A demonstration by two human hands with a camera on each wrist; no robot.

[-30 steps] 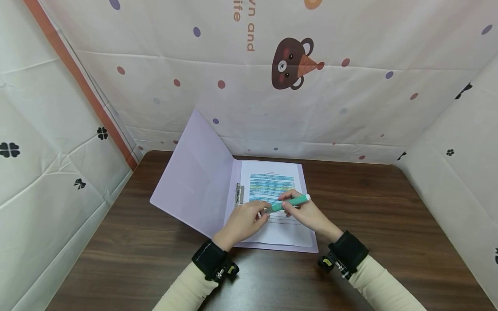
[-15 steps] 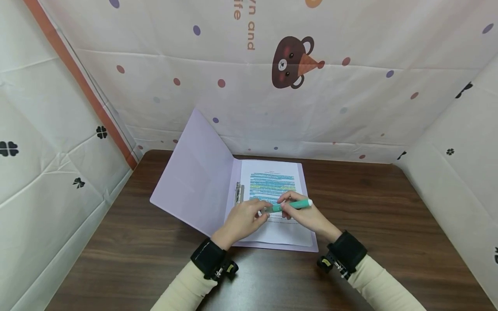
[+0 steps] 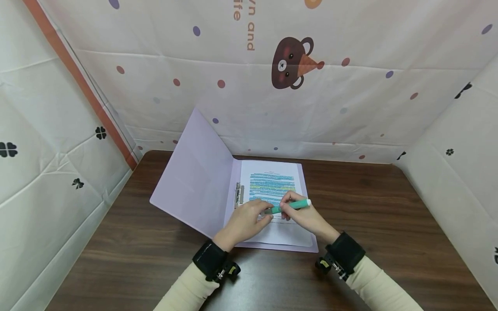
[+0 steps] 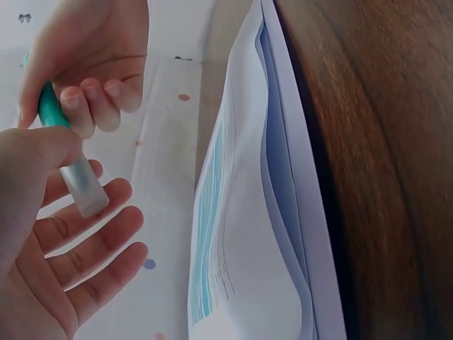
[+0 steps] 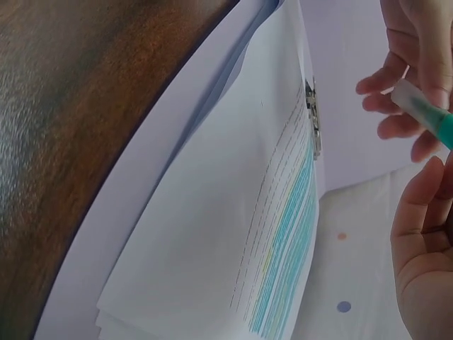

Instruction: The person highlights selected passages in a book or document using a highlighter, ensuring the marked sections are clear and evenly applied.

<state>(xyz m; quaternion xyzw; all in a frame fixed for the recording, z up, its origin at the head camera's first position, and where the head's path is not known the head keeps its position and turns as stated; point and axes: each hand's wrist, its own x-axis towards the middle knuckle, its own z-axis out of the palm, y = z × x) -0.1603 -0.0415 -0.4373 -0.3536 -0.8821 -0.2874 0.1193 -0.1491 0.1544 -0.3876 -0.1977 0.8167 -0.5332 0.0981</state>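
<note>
A green highlighter pen [image 3: 299, 204] with a translucent cap lies across both hands, above the printed pages [image 3: 280, 235]. My right hand [image 3: 305, 216] grips its green barrel, with the white end sticking out past the fingers. At the other end, my left hand [image 3: 245, 221] pinches the capped part; in the left wrist view its thumb lies over the highlighter and the other fingers spread behind the cap [image 4: 86, 190]. Blue and yellow highlighted lines cover the upper half of the top page, with plain print lower down. The pages rest in an open lilac folder [image 3: 194, 172].
The folder's cover leans up on the left. A metal clip [image 3: 238, 194] sits along its spine. Around it spreads a dark wooden table [image 3: 369, 203], bordered by patterned white cloth walls [image 3: 175, 56]. Both wrists wear black camera straps [image 3: 346, 252].
The left hand has shifted slightly right along the highlighter. The right hand's fingers have drawn closer together, and the highlighter's white end sits a little lower. Folder and pages stay in place.
</note>
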